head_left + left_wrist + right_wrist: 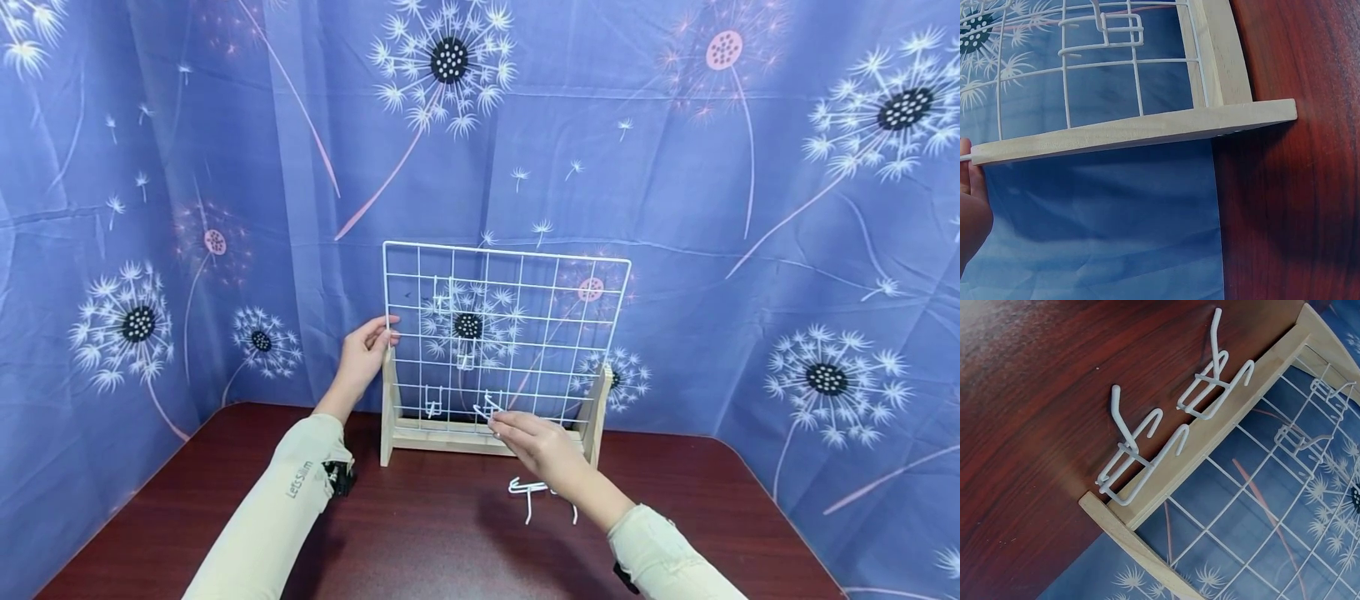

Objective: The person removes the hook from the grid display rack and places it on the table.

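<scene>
A white wire grid panel (504, 337) stands upright in a wooden stand (450, 437). My left hand (363, 358) pinches the panel's left edge just above the stand's post; in the left wrist view only part of this hand (971, 212) shows. At the panel's lower middle, my right hand (536, 446) holds a white wire hook (487, 407) with its fingertips against the grid. The fingers cover part of that hook, so whether it sits on the wires I cannot tell. The right wrist view does not show this hand.
Several white hooks hang on the grid: an upper one (440, 297), a middle one (465, 361) and a lower left one (433, 407). Two loose hooks (1132, 450) (1210, 387) lie on the dark red table (405, 533) before the stand. A blue dandelion-print curtain (600, 192) hangs behind.
</scene>
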{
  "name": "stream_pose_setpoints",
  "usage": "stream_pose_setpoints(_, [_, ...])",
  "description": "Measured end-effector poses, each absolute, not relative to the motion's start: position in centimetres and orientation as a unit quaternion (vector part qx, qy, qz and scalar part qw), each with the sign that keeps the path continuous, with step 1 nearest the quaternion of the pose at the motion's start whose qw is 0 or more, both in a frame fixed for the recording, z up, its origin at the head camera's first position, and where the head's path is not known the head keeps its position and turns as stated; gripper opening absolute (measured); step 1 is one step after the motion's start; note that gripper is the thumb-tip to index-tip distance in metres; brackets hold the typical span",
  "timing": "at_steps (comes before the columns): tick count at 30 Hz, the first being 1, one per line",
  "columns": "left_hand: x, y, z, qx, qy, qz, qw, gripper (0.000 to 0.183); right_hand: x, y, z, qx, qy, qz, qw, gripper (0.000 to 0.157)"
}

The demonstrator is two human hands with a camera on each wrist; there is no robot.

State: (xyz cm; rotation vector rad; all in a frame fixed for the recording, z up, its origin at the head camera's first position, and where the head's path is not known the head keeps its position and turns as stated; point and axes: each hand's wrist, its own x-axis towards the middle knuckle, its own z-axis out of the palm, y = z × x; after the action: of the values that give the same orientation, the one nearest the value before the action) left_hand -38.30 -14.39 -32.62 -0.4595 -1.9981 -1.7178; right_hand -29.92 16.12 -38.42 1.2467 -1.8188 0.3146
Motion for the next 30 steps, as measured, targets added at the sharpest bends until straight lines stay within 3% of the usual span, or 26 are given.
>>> stream_pose_setpoints(9, [-37.0,-14.1,-31.7,-0.178,-0.728,-0.619,0.238,0.028,-29.8,16.1,-38.9,0.531,-0.729,0.082,0.424,0.022])
stream_pose_setpoints(12, [-36.9,-14.2,-31.7,-0.176,-0.730,-0.617,0.235,0.029,-29.8,16.1,-39.2,0.541,-0.723,0.066,0.424,0.031])
stream_pose_setpoints(20, [-38.7,-14.5,-32.9,-0.172,-0.726,-0.624,0.232,0.029,-30.3,15.9,-40.5,0.564,-0.706,0.036,0.427,0.036])
stream_pose_setpoints(25, [-40.0,-14.7,-33.7,-0.169,-0.720,-0.632,0.233,0.029,-30.3,15.7,-41.2,0.568,-0.712,-0.017,0.412,0.023])
stream_pose_setpoints(30, [-40.0,-14.7,-33.8,-0.167,-0.721,-0.629,0.238,0.029,-30.1,15.7,-41.7,0.562,-0.730,-0.068,0.384,0.031])
